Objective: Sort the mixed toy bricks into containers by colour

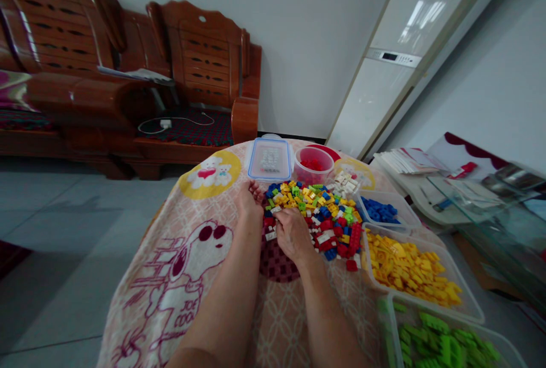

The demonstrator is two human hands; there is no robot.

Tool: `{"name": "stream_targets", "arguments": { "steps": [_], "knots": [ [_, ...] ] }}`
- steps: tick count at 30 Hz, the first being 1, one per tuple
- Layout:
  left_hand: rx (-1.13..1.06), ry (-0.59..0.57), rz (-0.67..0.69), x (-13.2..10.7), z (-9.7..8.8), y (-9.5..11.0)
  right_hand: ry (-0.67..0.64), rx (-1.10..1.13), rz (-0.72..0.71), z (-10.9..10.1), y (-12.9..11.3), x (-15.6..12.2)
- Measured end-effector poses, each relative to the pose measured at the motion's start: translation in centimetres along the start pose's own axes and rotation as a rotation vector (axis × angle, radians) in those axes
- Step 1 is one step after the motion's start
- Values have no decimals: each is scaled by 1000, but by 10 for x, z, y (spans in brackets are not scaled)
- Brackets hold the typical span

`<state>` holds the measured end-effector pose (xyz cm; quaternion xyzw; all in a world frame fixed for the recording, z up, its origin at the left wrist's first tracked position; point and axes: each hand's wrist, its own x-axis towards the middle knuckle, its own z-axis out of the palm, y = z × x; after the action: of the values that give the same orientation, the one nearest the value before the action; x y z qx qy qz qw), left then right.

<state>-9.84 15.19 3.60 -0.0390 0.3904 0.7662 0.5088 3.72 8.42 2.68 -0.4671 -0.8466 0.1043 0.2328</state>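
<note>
A mixed heap of toy building bricks (pixel 318 203) in red, yellow, blue, green and white lies on the round table. My right hand (pixel 293 232) reaches into the heap's near left side, its fingers pinched at a white toy brick (pixel 276 209). Another white brick (pixel 271 236) lies just left of that hand. At the heap's left edge, my left hand (pixel 249 200) is curled closed; what lies inside its fingers is hidden.
Behind the heap are a blue-rimmed lidded box (pixel 269 158), a round tub (pixel 298 173) of red bricks and a white brick pile (pixel 343 184). Along the right stand boxes of blue (pixel 412 215), yellow (pixel 473 311) and green bricks (pixel 390 334). A patterned cloth (pixel 170 260) covers the table.
</note>
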Motion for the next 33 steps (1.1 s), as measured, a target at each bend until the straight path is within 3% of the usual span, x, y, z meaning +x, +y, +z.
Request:
{"name": "stream_targets", "arguments": {
  "steps": [33],
  "knots": [
    [2, 13, -12, -1, 2, -1, -40, 62, -114, -9, 4, 0]
  ]
}}
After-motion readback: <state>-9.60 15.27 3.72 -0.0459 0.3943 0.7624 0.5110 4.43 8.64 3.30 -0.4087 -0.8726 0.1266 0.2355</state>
